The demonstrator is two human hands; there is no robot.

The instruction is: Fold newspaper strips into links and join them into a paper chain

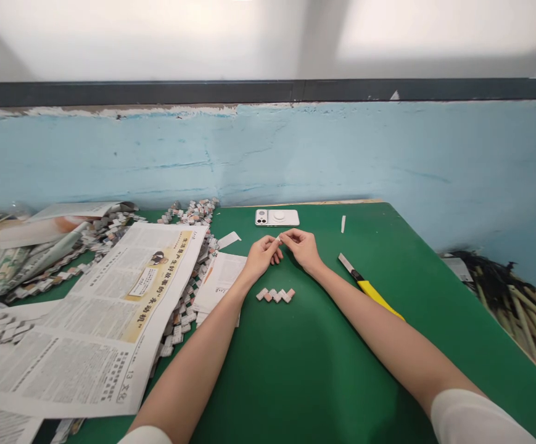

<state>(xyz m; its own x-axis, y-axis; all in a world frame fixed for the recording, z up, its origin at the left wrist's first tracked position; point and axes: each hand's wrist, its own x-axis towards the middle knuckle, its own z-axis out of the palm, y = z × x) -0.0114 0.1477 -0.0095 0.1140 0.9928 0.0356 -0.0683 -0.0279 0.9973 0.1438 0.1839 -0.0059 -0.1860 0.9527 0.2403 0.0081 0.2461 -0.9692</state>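
Observation:
My left hand [261, 254] and my right hand [303, 248] meet above the green table, fingertips pinched together. Between them is a small folded piece of white paper [278, 238], mostly covered by the fingers. Just below the hands lies a short zigzag chain of folded paper [275, 296], flat on the table and touched by neither hand. A white phone [288, 217] lies behind the hands, lens side up. To the right of my right hand is a yellow utility knife [374, 295], its blade pointing away; my right forearm passes close to its handle.
Newspaper sheets [96, 308] cover the left side, over long folded-paper chains [187, 314]. Smaller cut papers [221, 277] lie near my left forearm. A loose white strip [343, 224] is at the back right. Stalks [527, 314] stand beyond the table's right edge [475, 293]. A blue wall [295, 154] closes the back.

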